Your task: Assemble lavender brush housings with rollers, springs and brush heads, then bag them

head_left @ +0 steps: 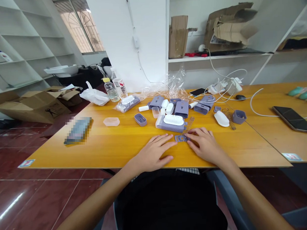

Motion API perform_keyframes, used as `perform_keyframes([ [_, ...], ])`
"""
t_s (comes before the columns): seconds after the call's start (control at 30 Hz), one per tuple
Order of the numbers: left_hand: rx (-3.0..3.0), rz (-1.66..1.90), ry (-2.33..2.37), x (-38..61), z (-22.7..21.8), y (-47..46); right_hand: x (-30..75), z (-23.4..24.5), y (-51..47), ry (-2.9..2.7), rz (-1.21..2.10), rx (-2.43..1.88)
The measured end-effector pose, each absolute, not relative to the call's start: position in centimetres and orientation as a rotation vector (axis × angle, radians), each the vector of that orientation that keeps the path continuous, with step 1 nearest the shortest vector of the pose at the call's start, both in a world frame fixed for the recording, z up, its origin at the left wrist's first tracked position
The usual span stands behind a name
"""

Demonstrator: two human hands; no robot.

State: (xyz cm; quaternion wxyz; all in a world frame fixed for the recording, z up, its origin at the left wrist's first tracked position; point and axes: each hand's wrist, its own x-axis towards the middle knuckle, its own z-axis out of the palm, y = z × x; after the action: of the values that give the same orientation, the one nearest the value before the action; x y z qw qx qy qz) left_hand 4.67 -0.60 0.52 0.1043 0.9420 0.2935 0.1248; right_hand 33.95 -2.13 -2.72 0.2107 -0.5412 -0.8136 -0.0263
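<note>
Open left grip (152,153) lies flat on tabletop (112,143); half-open right grip (205,145) touches lilac plastic piece (181,138).

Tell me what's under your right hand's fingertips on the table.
A small flat lilac plastic part lies under the fingertips of the right hand. The end beneath the fingers is covered, so its full shape and anything under it cannot be seen.

One bare left hand (152,153) and one bare right hand (205,145) lie at the desk's (117,144) front edge. Across the desks are two clear plastic bottles (110,90), two clear rectangular plastic tubs (111,121), two black smartphones (197,91), and one lavender plastic brush with white bristles (171,125).
</note>
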Motion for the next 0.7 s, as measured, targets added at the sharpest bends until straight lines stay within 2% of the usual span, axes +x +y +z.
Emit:
perform_keyframes([
  [0.2, 2.788, 0.258, 0.823, 4.8, 0.9, -0.6, 35.3, -1.7, -2.0, -2.114, 0.11, -1.353],
  [0.27, 2.787, 0.272, 0.829, 4.8, 0.8, -0.5, 38.0, -0.8, -1.5, -1.938, 0.064, -1.356],
  [0.47, 2.797, 0.29, 0.841, 4.6, 0.4, -0.4, 49.2, 0.5, 0.4, -1.566, -0.303, -2.078],
  [0.6, 2.8, 0.303, 0.844, 4.7, 0.4, -0.4, 53.1, -0.7, 1.6, -1.535, -0.117, -2.382],
  [0.7, 2.797, 0.31, 0.835, 4.7, 0.4, -0.4, 53.7, -1.5, 2.7, -1.527, -0.095, -2.435],
])
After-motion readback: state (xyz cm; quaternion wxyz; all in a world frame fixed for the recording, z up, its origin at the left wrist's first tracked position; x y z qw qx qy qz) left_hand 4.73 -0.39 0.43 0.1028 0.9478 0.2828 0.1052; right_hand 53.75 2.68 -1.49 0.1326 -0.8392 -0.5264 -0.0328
